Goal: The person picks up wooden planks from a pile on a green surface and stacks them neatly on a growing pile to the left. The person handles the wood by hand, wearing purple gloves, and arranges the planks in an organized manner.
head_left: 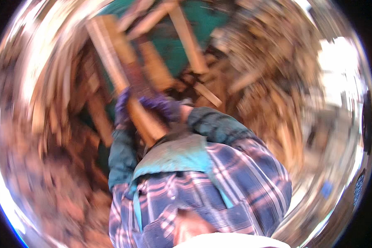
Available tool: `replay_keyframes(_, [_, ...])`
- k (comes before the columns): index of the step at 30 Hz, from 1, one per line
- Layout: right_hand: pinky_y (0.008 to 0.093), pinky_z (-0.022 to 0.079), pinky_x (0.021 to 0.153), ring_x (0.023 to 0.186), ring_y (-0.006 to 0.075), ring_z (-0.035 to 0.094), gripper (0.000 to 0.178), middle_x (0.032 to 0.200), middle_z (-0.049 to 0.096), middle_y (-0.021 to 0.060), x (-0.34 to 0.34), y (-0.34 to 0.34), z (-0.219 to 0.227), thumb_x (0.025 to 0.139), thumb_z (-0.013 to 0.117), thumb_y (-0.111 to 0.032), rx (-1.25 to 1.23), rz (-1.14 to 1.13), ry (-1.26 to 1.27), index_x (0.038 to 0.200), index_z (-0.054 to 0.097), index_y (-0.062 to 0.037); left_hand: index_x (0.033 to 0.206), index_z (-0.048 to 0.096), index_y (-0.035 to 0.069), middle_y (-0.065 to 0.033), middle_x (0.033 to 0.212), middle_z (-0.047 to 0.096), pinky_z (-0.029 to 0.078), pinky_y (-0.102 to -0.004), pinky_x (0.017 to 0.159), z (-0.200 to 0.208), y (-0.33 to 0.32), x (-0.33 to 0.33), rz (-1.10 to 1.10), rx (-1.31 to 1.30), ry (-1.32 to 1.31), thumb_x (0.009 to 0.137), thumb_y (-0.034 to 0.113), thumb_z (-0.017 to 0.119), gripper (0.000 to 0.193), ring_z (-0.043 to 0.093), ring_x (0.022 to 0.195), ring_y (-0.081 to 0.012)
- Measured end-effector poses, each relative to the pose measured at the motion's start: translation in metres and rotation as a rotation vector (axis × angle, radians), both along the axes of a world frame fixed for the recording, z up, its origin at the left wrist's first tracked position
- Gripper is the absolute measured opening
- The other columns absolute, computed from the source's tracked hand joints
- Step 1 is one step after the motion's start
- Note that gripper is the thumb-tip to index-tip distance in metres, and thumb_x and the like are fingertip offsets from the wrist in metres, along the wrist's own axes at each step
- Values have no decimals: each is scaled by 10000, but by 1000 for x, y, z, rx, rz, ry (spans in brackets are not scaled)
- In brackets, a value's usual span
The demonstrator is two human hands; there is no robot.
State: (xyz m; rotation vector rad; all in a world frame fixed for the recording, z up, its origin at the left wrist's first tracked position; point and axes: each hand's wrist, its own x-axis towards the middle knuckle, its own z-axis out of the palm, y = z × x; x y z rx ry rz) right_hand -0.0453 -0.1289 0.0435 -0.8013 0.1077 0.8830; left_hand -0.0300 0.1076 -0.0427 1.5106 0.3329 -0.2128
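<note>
A long, squared wooden plank slants from the upper left down to the front of my apron. My left hand, in a purple glove, is closed on its left side. From the right, my right hand, gloved in purple too, grips the same plank, its fingers against the upper face. Motion smears both hands, so single fingers are hard to make out. Just beyond the hands, a shorter wood piece lies near a dark reddish-brown patch beside the plank.
Piles of split wood lie on the left and on the right. At the far side, a green surface carries loose pieces, among them a narrow strip. A small blue object shows at the right.
</note>
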Motion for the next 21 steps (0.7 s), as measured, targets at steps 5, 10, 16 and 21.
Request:
replay_keyframes(5, [338,444,1102,1263,156,541,769,1385,615,54,-36,-70,23,853,870,-349,127,-526,-363,1464,518,-42,1428,510,-20,-111,1349,607,521,-361,985,90,-107,31,-392,-404,-116,970,347,653,604,621,1146,-246])
replay_keyframes(10, [329,521,886,1003,129,600,485,1091,674,23,-129,-178,5,851,868,-276,-321,-1029,-391,1215,650,-42,1459,496,-72,-128,1435,563,397,-353,1125,159,-263,35,-1121,-56,-343,974,245,671,604,521,1328,-216])
replay_keyframes(16, [374,562,961,1033,226,697,544,1210,707,155,-226,-267,26,991,679,-391,-791,-1640,43,1359,580,-3,1437,553,-6,-113,1416,602,449,-340,1096,141,-329,26,-1629,-154,-75,1002,177,673,487,554,1315,-194])
replay_keyframes(21, [390,447,1104,1252,286,595,626,1336,669,155,-328,-342,-29,935,757,-439,-1386,-2021,-85,1374,629,-12,1404,579,-9,-111,1326,659,509,-326,1030,78,-325,57,-1575,23,20,1021,157,647,422,630,1214,-200])
